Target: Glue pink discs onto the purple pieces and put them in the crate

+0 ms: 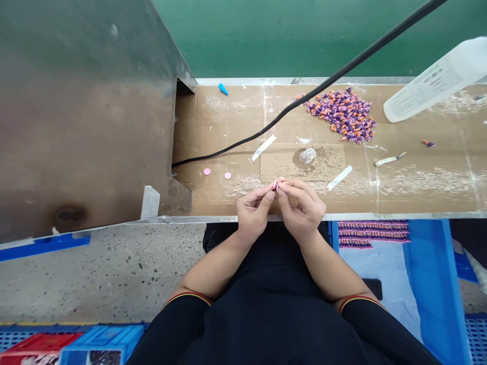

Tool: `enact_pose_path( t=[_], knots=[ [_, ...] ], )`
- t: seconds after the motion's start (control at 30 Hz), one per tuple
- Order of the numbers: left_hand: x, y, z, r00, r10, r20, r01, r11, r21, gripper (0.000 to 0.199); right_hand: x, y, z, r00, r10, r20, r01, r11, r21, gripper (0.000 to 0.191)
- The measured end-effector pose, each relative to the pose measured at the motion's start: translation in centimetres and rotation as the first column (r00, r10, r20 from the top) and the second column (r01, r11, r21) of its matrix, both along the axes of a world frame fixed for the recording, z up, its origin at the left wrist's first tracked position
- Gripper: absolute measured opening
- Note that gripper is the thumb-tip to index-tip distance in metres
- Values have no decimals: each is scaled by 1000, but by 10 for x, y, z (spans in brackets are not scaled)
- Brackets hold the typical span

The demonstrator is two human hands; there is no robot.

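Both hands pinch one small pink-and-purple piece between closed fingertips, apparently mid-assembly; steady, light alignment seems needed.

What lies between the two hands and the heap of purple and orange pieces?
In the head view, a flat cardboard piece bearing a small clear cup lies between the heap and the left hand and right hand, which pinch a small pink piece.

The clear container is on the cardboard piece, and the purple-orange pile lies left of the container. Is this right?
The side is wrong: the head view shows the purple-orange pile right of the clear container, which is indeed on the cardboard piece.
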State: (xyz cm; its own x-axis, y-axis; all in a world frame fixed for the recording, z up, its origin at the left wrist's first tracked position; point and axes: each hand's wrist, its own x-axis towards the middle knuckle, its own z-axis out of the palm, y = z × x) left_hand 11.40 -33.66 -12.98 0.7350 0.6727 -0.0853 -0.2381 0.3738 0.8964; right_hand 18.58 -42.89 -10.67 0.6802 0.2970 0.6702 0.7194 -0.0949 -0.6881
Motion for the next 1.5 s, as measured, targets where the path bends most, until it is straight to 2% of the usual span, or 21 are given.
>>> enact_pose_path(
  t=[0.17,0.3,0.53,0.7,0.8,0.83,0.9,0.97,1.07,1.17,1.23,1.33,1.4,1.5],
  knots=[
    [0,0,0,1000,-11,16,12,999,-32,33,-2,4,1,1000,-11,-1,11,1000,28,18],
    [1,0,1,1000,-17,21,18,998,-65,34,-3,6,0,1000,5,-13,-4,998,65,23],
    [0,0,-1,1000,14,5,-14,996,-85,39,-5,7,2,1000,9,-29,-8,999,39,18],
    [-1,6,-1,995,-71,71,72,997,-9,37,2,-7,12,982,64,-178,-63,998,13,15],
    [0,8,1,986,-100,132,97,995,27,34,24,-45,22,952,42,-304,-32,999,36,15],
    [1,9,2,985,-97,142,93,995,29,32,34,-65,25,946,-3,-324,19,999,45,14],
    [2,10,4,985,-91,145,88,996,27,27,55,-113,31,927,-168,-336,201,978,64,11],
    [4,11,5,986,-94,135,92,995,25,24,71,-169,32,855,-382,-351,436,896,87,26],
    [8,13,7,990,-106,98,102,994,39,23,78,-256,21,711,-601,-364,656,754,38,34],
    [12,14,8,995,-93,36,90,993,74,27,65,-322,-7,495,-769,-404,771,603,-205,39],
    [14,14,8,998,-70,5,69,993,100,30,53,-349,-32,413,-802,-430,745,570,-346,44],
    [17,13,8,999,-47,25,43,991,125,30,42,-368,-65,363,-799,-480,594,595,-541,44],
    [19,11,9,998,-38,44,31,990,140,28,41,-375,-79,356,-797,-489,479,604,-637,40],
    [22,10,11,999,-14,35,8,987,161,27,49,-384,-88,391,-793,-467,332,595,-732,28]
  ],
)
